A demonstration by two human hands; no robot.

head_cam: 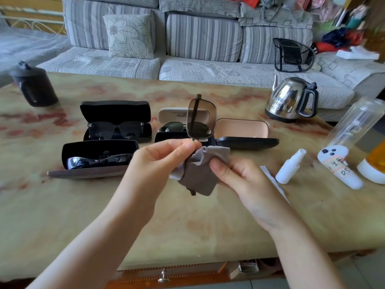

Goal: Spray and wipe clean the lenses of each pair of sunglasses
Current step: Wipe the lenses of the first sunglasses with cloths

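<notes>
I'm on the wiping step with one pair. My left hand (160, 161) pinches the sunglasses (201, 119) at the middle of the frame and holds them on end above the table (187, 226). One tinted lens stands up bare and the other hangs below. My right hand (235, 176) grips the grey cloth (200, 172) folded round that lower lens, thumb on the near side; the other fingers are hidden behind.

The small white spray bottle (289, 166) sits on the table to the right, near my right hand but apart from it. Beyond my hands, three more pairs lie in open cases: a black pair (116, 129) far left, a shiny wraparound pair (98, 160) near left, and a dark pair (177, 127) behind the raised lens.

Next, I reckon, I rub the lower lens, then shift the cloth to the upper one. That calls for keeping my pinch on the frame, not the glass.
</notes>
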